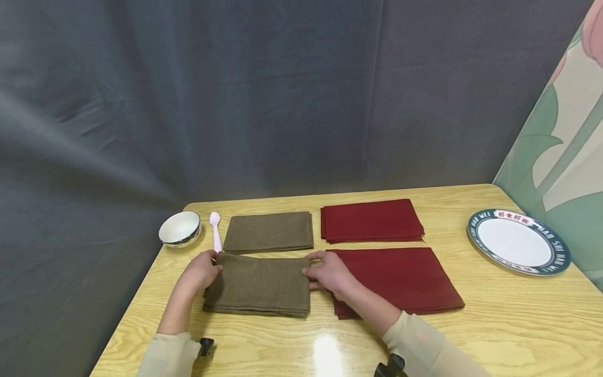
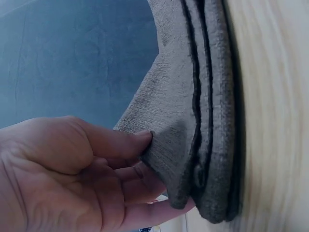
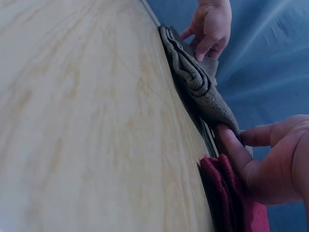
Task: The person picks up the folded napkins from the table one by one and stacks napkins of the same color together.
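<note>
A folded brown cloth [image 1: 261,285] lies at the front left of the wooden table. My left hand [image 1: 200,269] pinches its far left corner between thumb and fingers. In the left wrist view that corner of the cloth [image 2: 166,116] is lifted, and its stacked layers show along the side. At the opposite end, my right hand [image 1: 332,272] grips the right edge, fingertips reaching round it in the right wrist view. Just behind lies another folded brown cloth [image 1: 268,230]. Partly under my right hand and forearm is a folded dark red cloth [image 1: 400,277].
A second folded red cloth [image 1: 374,220] lies farther back. At the far left stand a white bowl [image 1: 179,228] and a pink spoon [image 1: 215,230]. A white plate with a green patterned rim [image 1: 513,241] sits at the right. Grey curtain [image 1: 282,104] hangs behind the table.
</note>
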Available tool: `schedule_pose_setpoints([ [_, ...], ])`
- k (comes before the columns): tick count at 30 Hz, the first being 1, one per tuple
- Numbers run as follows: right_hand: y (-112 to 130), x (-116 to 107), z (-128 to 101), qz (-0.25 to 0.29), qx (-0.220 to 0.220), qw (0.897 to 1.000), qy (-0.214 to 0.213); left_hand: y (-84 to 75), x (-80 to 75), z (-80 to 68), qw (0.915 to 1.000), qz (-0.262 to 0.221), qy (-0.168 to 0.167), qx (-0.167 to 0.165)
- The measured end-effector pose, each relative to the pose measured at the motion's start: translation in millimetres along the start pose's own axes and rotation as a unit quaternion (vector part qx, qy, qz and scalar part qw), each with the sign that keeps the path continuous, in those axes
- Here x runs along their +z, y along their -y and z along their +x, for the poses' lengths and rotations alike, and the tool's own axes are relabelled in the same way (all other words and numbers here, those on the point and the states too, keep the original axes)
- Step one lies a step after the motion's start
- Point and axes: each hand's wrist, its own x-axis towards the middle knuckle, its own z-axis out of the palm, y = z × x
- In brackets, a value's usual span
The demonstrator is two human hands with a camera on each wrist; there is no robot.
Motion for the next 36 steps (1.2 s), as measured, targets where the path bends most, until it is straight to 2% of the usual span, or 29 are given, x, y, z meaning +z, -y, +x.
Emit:
schedule_pose_setpoints([
  [8,1.4,-6.5,6.3,0.025,0.004,1.0,0.005,4.2,-3.2,-0.3,0.9991,-0.041,0.005,0.007],
  [18,9.0,-14.5,22.2,0.018,0.007,1.0,0.004,4.3,-4.9,6.2,0.9971,-0.074,-0.007,0.013],
  [29,23.8,-25.0,44.4,0.012,0.008,1.0,0.025,4.8,-8.2,20.4,0.9935,-0.093,-0.066,0.009],
  [36,36.3,-28.8,57.4,0.007,0.02,1.0,0.022,5.9,-8.4,31.8,0.9869,-0.104,-0.123,0.011],
])
